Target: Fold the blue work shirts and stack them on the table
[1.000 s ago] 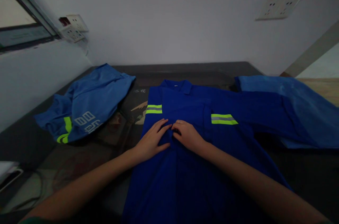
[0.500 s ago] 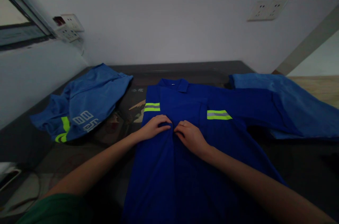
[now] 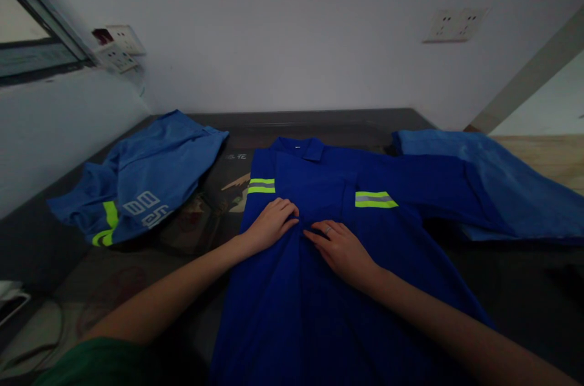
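Note:
A dark blue work jacket (image 3: 319, 289) with yellow-grey reflective stripes lies spread front-up on the dark table (image 3: 292, 121), collar toward the wall. My left hand (image 3: 270, 225) rests on its front just left of the centre placket, fingers curled lightly on the cloth. My right hand (image 3: 340, 247) lies flat on the jacket just right of the placket, fingers spread, with a ring on one finger. The two hands are a little apart, below the chest stripes.
A lighter blue garment (image 3: 146, 176) with yellow stripes and white print lies crumpled at the left. Another light blue garment (image 3: 493, 182) lies at the right, partly under the jacket's sleeve. Wall sockets (image 3: 451, 24) are above; a cable (image 3: 41, 337) runs at the lower left.
My hands, pinched together at the placket before, have parted. The right hand has flattened and slid slightly down and right. The left hand stays near the same spot.

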Motion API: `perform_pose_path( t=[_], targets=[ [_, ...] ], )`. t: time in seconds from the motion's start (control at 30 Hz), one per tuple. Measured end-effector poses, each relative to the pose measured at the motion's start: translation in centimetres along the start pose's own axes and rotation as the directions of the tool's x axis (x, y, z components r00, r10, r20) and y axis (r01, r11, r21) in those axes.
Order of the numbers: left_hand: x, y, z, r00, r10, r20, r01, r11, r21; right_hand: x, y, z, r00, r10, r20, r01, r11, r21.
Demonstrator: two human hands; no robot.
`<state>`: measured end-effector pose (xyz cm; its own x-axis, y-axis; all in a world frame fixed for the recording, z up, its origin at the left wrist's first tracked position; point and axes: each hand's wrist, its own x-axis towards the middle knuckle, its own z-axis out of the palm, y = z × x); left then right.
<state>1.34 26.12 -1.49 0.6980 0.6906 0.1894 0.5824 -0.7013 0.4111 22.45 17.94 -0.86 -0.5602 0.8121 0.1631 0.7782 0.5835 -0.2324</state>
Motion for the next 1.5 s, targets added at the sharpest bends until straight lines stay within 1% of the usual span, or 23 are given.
perform_pose_path(
  t=[0.07,0.13,0.23,0.3,0.37,0.47,0.57,0.67,0.73,0.83,0.93,1.03,1.13,1.27,1.37,1.5],
  targets=[
    [0.0,0.1,0.1,1.000,-0.016,-0.015,0.016,1.000,-0.005,-0.1,-0.1,0.1,1.000,-0.002,0.010,0.002,1.000,-0.004],
    [0.0,0.0,0.2,0.999,-0.021,-0.026,0.021,0.999,-0.030,0.2,0.0,0.0,1.000,0.017,0.016,-0.017,1.000,0.026],
    [0.0,-0.3,0.4,0.999,-0.029,-0.038,0.025,0.995,-0.099,1.5,0.3,-0.2,0.995,0.098,-0.011,-0.094,0.978,0.188],
    [-0.1,-0.5,0.4,0.997,-0.038,-0.062,0.027,0.984,-0.178,3.0,0.5,-0.4,0.982,0.185,-0.022,-0.168,0.929,0.329],
    [-0.1,-0.6,0.3,0.994,-0.059,-0.095,0.030,0.960,-0.280,4.7,0.6,-0.6,0.969,0.246,0.010,-0.228,0.880,0.416],
    [-0.2,-0.7,0.1,0.988,-0.094,-0.125,0.034,0.907,-0.419,6.7,0.4,-0.6,0.949,0.302,0.089,-0.311,0.854,0.417],
    [-0.2,-0.8,0.1,0.984,-0.103,-0.145,0.023,0.884,-0.467,7.6,0.2,-0.5,0.925,0.353,0.141,-0.380,0.842,0.384],
    [-0.2,-0.8,0.2,0.976,-0.115,-0.186,0.024,0.901,-0.433,7.7,0.2,-0.4,0.924,0.347,0.159,-0.382,0.846,0.371],
    [-0.2,-0.8,0.3,0.979,-0.101,-0.178,0.023,0.918,-0.396,7.7,0.3,-0.3,0.923,0.346,0.165,-0.383,0.853,0.354],
    [-0.2,-0.9,0.0,0.990,-0.051,-0.130,0.005,0.943,-0.332,7.7,0.3,-0.3,0.924,0.337,0.181,-0.379,0.873,0.307],
    [-0.2,-1.4,-0.7,0.995,0.002,-0.095,-0.026,0.967,-0.255,7.5,0.2,-0.3,0.930,0.318,0.186,-0.359,0.894,0.268],
    [0.0,-2.2,-1.3,0.996,0.071,-0.044,-0.079,0.976,-0.203,7.4,-0.1,-0.5,0.929,0.323,0.181,-0.363,0.891,0.272],
    [0.3,-2.8,-1.3,0.994,0.112,0.005,-0.109,0.977,-0.184,7.4,-0.3,-0.4,0.929,0.327,0.170,-0.364,0.890,0.276],
    [0.8,-3.3,-0.9,0.991,0.129,0.028,-0.124,0.982,-0.144,7.5,-0.7,0.0,0.936,0.317,0.152,-0.337,0.933,0.128],
    [1.0,-3.5,-0.7,0.990,0.136,0.031,-0.132,0.985,-0.109,7.5,-1.0,0.3,0.938,0.308,0.156,-0.315,0.949,0.018],
    [0.7,-3.7,-0.7,0.990,0.143,-0.002,-0.143,0.989,-0.046,7.3,-1.5,0.4,0.946,0.297,0.133,-0.285,0.953,-0.103]
  ],
)
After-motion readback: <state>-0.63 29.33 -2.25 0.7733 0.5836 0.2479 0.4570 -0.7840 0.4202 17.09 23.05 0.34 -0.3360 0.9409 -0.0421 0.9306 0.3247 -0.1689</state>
